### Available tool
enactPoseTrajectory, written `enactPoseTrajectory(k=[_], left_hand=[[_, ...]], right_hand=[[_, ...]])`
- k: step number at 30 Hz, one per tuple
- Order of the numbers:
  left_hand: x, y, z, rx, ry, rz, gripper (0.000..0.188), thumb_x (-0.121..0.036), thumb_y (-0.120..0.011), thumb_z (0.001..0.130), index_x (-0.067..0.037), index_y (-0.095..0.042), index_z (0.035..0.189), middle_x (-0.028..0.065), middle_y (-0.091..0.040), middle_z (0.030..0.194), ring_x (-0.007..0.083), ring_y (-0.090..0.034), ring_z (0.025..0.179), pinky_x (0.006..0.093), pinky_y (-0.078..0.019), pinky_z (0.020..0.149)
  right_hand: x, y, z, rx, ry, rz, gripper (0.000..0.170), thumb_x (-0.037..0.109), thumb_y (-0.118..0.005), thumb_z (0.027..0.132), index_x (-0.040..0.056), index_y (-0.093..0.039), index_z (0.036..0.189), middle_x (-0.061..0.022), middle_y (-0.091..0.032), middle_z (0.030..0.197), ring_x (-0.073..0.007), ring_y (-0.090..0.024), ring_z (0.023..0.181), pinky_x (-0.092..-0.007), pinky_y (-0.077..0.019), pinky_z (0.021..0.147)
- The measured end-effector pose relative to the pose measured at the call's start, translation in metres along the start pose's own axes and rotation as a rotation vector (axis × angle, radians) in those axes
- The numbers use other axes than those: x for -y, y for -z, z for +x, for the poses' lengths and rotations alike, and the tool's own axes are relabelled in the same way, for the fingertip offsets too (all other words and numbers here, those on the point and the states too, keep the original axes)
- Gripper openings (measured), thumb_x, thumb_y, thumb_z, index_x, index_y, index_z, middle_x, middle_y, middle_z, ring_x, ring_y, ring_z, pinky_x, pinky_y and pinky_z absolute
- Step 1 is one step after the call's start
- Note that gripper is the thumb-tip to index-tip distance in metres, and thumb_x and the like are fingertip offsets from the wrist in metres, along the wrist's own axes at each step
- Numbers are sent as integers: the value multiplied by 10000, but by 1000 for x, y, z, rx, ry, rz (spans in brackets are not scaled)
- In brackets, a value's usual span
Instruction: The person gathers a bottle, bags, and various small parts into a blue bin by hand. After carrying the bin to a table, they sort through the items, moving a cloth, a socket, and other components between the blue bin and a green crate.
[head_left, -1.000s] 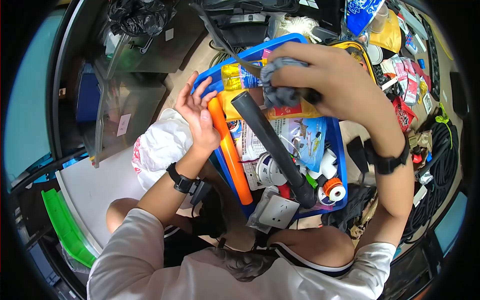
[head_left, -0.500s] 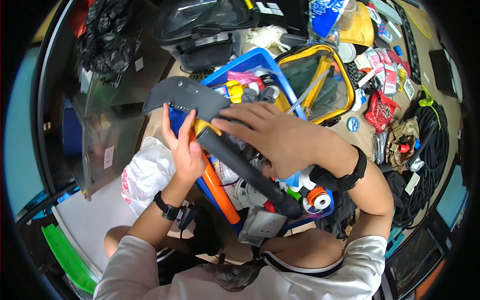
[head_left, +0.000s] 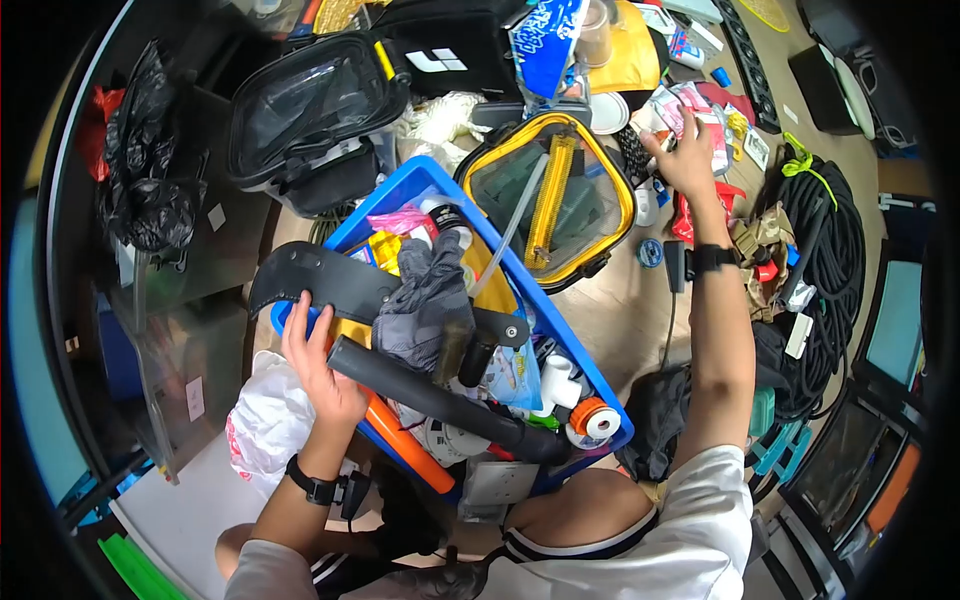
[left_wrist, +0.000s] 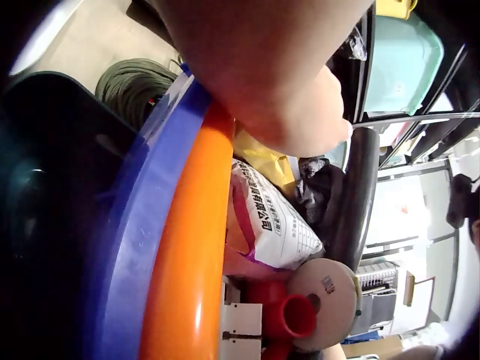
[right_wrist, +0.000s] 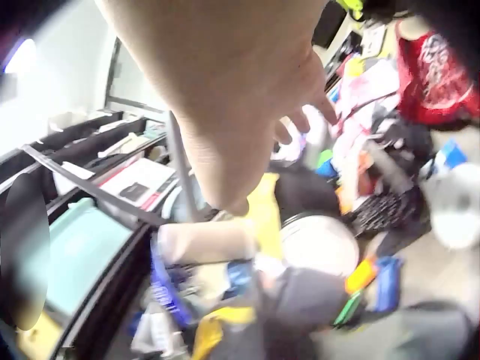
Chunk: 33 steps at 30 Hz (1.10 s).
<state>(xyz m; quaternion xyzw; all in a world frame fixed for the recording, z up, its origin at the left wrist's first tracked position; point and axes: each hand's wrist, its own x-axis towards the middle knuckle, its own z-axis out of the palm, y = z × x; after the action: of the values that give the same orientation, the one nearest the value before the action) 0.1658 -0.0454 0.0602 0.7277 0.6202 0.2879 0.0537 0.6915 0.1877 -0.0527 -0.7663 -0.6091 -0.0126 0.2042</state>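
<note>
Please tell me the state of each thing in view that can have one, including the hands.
Left hand: fingers straight, at the black sheath's edge
Right hand: open, over the packets
Blue bin: open, filled
Black tube: slanting across the bin
Orange tube: along the bin's wall
Grey cloth: bunched up
White bag: crumpled
Black cord: coiled

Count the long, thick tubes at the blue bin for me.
2. The orange tube lies along the lower-left side of the blue bin; the black tube slants over it, one end beside the left hand. Others may be hidden deeper inside.
</note>
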Motion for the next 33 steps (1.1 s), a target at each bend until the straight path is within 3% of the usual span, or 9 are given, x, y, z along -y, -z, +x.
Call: enactPoseTrajectory(k=[2,4,6,8,10,13,26,31,33], left_hand=[[0,-1,-1,-9,25,-9,732,-593,-272,1069,-4,-596,1358,250,-445,1557,433,-369,1442,534,-204,1212],[-1,-2,0,-10,4,-14,698,-564,-298,1073,-2,-591,1364,253,-444,1556,429,-375,1438,532,-200,1214],[0,-3,-1,-27,20,-14,683,-549,-310,1074,-1,-587,1372,252,-443,1556,424,-390,1425,531,-212,1206],[0,-3,-1,-25,-6,-14,617,-458,-363,1054,37,-585,1348,284,-446,1542,461,-401,1405,552,-236,1182],[1,-3,-1,-19,7,28,583,-427,-397,1046,37,-582,1348,290,-453,1532,460,-406,1403,547,-233,1184],[0,-2,-1,-22,-2,20,532,-368,-446,1026,33,-583,1348,291,-449,1532,458,-410,1400,543,-234,1183],[2,-4,-2,-28,-20,39,466,-275,-518,995,21,-582,1350,286,-457,1528,450,-434,1376,537,-262,1168],[-1,-3,0,-27,6,17,457,-252,-543,970,22,-586,1333,281,-456,1529,446,-436,1369,534,-273,1163],[-2,-4,1,-21,-2,28,458,-248,-553,961,22,-586,1329,279,-457,1528,445,-436,1369,533,-275,1162]], right_hand=[[-17,-15,-5,178,7,63,1065,716,-773,753,242,-343,1605,-337,-293,1600,-556,-329,1446,-590,-361,1162],[-7,-34,-16,340,11,-83,1101,709,-793,729,303,-293,1622,-286,-256,1638,-548,-304,1464,-611,-382,1149],[30,-31,-28,497,-105,-259,1090,610,-809,762,408,-189,1636,-216,-126,1697,-515,-273,1494,-790,-376,1039],[35,-39,-31,464,-118,-267,1086,570,-807,776,418,-167,1640,-202,-84,1708,-506,-254,1507,-838,-349,1009],[31,-39,-25,427,-117,-244,1046,564,-805,788,407,-205,1631,-212,-148,1685,-508,-307,1480,-813,-374,1012],[18,-44,-10,345,-18,-231,769,477,-767,866,326,-404,1526,-244,-384,1513,-525,-571,1206,-552,-553,960],[23,-28,-30,346,-28,-59,703,379,-838,793,238,-536,1412,-278,-487,1323,-514,-623,1124,-535,-563,931],[55,-14,-44,422,-206,-72,771,626,-704,856,297,-445,1503,-265,-337,1552,-539,-538,1249,-597,-522,971],[60,-18,-47,369,-193,-173,698,532,-649,904,317,-415,1525,-242,-315,1580,-549,-530,1247,-622,-527,939]])
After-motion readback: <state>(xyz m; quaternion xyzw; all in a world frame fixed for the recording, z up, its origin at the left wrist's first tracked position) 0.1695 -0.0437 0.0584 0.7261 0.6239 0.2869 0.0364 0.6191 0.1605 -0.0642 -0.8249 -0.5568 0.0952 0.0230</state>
